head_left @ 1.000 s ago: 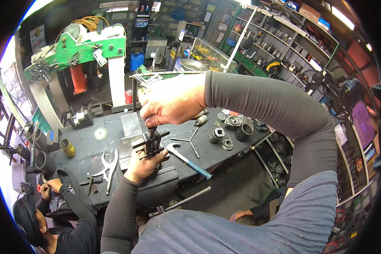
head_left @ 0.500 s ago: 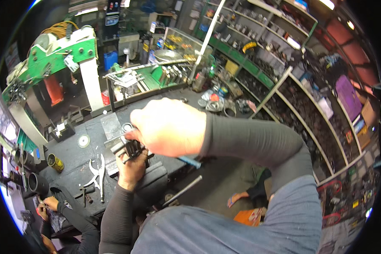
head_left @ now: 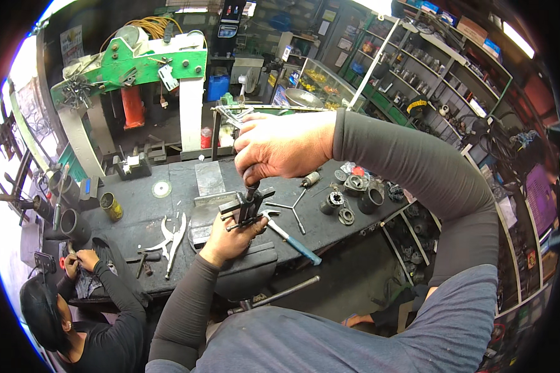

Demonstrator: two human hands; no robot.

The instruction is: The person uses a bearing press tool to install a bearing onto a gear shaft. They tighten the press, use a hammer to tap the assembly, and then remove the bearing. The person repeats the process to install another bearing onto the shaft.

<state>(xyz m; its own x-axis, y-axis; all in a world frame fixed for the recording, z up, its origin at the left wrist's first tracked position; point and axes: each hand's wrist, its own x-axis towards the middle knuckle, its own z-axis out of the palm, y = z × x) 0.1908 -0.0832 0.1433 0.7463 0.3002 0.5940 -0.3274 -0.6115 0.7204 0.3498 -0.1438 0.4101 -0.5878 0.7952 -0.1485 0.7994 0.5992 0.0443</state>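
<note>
Above the bench vise, a dark metal piece with several crosswise bars sits in my left hand, whose fingers wrap its lower part. A short dark shaft stands up from its middle. My right hand comes over from the right with curled fingers, its thumb and fingertips closed on the shaft's top. Just right of the piece lie a claw hammer with a blue handle and a Y-shaped wrench. Locking pliers rest on the bench left of my left hand.
A yellow can and a pale disc are on the dark bench at left. Several ring-shaped metal parts are at right. The vise's bar handle sticks out nearby. A co-worker handles something at lower left.
The view has swung, so the bench and shelves appear farther right. My right hand now sits higher over the dark piece, exposing its upright shaft. More of the co-worker shows.
</note>
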